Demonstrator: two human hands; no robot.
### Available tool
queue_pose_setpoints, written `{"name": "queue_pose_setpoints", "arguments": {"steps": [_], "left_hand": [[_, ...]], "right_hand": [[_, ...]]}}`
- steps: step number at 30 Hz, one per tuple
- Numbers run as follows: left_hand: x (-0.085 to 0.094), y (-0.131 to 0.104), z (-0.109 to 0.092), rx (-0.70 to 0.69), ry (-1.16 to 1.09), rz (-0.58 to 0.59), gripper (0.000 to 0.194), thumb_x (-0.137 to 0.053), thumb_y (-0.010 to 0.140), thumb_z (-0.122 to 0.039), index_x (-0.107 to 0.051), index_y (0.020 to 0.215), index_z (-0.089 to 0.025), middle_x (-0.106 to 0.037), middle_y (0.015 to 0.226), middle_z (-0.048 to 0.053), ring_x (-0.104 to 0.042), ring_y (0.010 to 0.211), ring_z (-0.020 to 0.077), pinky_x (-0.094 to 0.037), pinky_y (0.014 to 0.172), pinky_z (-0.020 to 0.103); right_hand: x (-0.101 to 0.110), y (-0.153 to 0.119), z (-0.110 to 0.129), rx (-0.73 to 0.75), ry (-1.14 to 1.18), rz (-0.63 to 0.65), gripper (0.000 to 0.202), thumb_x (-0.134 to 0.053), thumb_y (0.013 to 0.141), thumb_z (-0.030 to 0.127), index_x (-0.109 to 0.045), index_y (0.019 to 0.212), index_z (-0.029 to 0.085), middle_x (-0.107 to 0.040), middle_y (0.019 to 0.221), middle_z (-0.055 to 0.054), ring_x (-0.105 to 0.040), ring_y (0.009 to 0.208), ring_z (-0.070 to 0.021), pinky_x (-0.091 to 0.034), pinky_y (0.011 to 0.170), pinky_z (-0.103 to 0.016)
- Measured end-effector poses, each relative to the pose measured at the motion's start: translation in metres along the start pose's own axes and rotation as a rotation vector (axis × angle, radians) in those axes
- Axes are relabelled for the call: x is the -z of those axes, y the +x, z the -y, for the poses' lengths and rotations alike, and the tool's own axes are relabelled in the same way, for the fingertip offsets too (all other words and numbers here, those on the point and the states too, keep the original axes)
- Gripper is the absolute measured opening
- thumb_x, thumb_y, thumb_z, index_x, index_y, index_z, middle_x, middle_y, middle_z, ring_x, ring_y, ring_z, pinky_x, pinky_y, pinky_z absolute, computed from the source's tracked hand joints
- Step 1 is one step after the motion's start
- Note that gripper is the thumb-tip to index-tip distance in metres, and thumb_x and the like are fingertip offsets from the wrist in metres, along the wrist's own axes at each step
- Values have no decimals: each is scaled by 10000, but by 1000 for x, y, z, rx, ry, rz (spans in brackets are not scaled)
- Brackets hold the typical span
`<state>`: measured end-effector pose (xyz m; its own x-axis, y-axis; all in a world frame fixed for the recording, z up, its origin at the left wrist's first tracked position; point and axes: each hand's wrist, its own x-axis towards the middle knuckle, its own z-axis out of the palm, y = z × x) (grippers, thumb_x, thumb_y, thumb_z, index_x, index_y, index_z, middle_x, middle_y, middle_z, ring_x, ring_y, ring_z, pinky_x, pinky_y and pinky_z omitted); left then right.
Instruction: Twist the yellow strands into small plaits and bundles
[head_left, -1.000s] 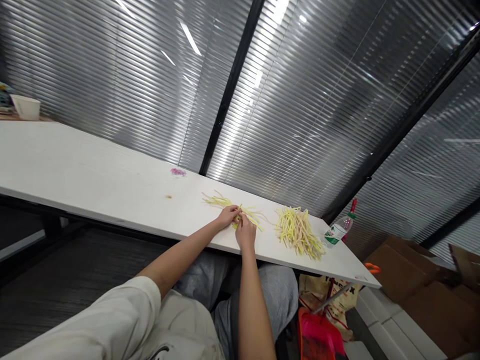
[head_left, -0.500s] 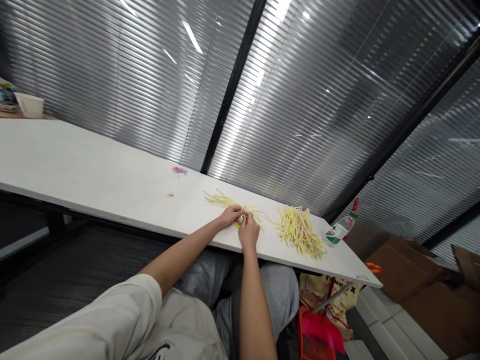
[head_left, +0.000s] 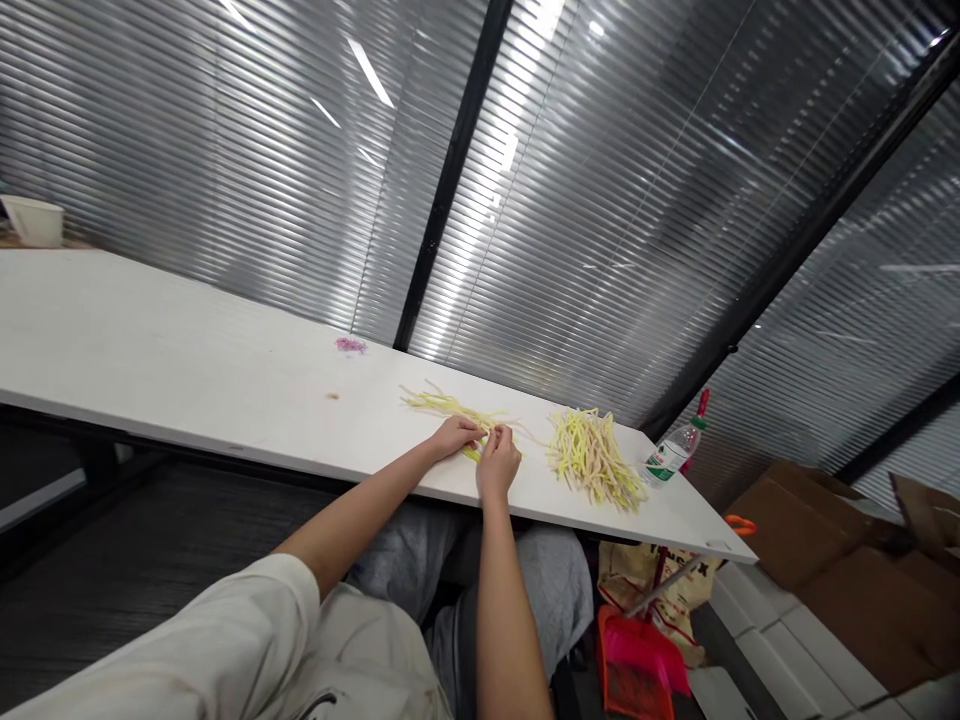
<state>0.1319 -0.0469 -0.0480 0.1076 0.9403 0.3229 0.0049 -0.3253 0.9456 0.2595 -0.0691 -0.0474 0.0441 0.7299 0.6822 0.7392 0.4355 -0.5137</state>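
Slatted blinds cover the glass partition behind a long white tabletop, with dark posts slanting across them. At the far left, a white cup stands on a brown surface past the tabletop's end. Moving right, a pinkish-purple smear marks the back edge, and a small brown spot lies nearer the front.

Next come thin yellow strands, loosely spread on the tabletop and running under the person's hands. The left hand rests over them, palm down, its grip pinched on the strands near the thumb. Just beside it, the right hand comes up from the front edge, fingers curled and grip also pinched on the strands, its fingertips close to the left hand's; which strand each has is too small to tell. Gray trousers show below.

Right of the hands, apart from them, lies a larger heap of yellow and beige strands. Below the tabletop are a red dustpan and a printed bag. Beside the heap, a clear bottle with a green cap leans rightward. Farther right, an orange loop shows by the tabletop's corner, then cardboard boxes.
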Motion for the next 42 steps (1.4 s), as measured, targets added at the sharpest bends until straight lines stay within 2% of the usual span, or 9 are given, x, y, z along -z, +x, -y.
{"name": "queue_pose_setpoints", "arguments": {"steps": [6,13,19,21,24,28,31,38,42], "left_hand": [[0,1,5,-34,115,49,239,-631,678,-302,-637,517,-126,-529,473,8,-471,507,121,-361,523,239],[2,1,6,-77,226,114,216,-570,681,-255,-637,520,-127,-516,475,-12,-426,497,103,-320,515,222],[2,-1,6,-79,277,38,158,-597,643,-215,-649,522,-128,-501,451,-24,-430,487,103,-288,493,219],[1,0,7,-66,230,29,114,-609,623,-189,-659,542,-125,-535,474,-14,-463,505,114,-316,511,226],[-1,2,6,-33,15,79,121,-631,629,-199,-646,550,-108,-573,510,17,-511,537,129,-371,550,243],[-4,1,0,44,-334,141,185,-689,646,-262,-643,656,-83,-637,630,65,-591,624,149,-440,633,266],[-5,-1,-3,53,-473,132,290,-747,636,-323,-624,763,-93,-658,708,67,-626,688,154,-470,684,279],[-3,-2,-4,72,-424,85,327,-771,632,-354,-662,756,-72,-676,729,74,-626,703,135,-469,741,276],[-2,-1,-5,62,-410,83,327,-751,659,-363,-684,786,-70,-685,758,87,-626,718,140,-465,745,280]], "right_hand": [[0,0,-1,82,41,24,233,-353,928,287,-551,1007,192,-654,933,-58,-560,887,-178,-336,796,-279],[0,0,-2,142,62,82,222,-364,916,260,-567,981,200,-642,919,-47,-530,875,-174,-349,797,-274],[-1,1,-4,159,62,136,206,-402,896,226,-602,939,201,-644,879,-38,-531,850,-170,-359,771,-270],[-1,1,-4,178,85,149,211,-403,892,215,-610,932,199,-649,894,-39,-535,858,-172,-363,784,-273],[-1,1,-4,180,133,149,233,-389,896,227,-611,958,191,-652,950,-50,-540,898,-177,-372,822,-280],[1,1,-3,149,174,126,254,-373,900,242,-612,966,188,-652,964,-60,-543,917,-181,-384,834,-289],[1,2,-2,129,206,93,258,-365,899,245,-609,951,181,-650,975,-67,-548,932,-180,-392,835,-291],[0,3,-5,102,298,6,274,-391,892,271,-636,918,150,-639,938,-88,-555,915,-175,-419,817,-277],[0,2,-5,109,303,5,281,-413,885,275,-660,933,148,-641,942,-89,-561,926,-176,-423,845,-285]]}}
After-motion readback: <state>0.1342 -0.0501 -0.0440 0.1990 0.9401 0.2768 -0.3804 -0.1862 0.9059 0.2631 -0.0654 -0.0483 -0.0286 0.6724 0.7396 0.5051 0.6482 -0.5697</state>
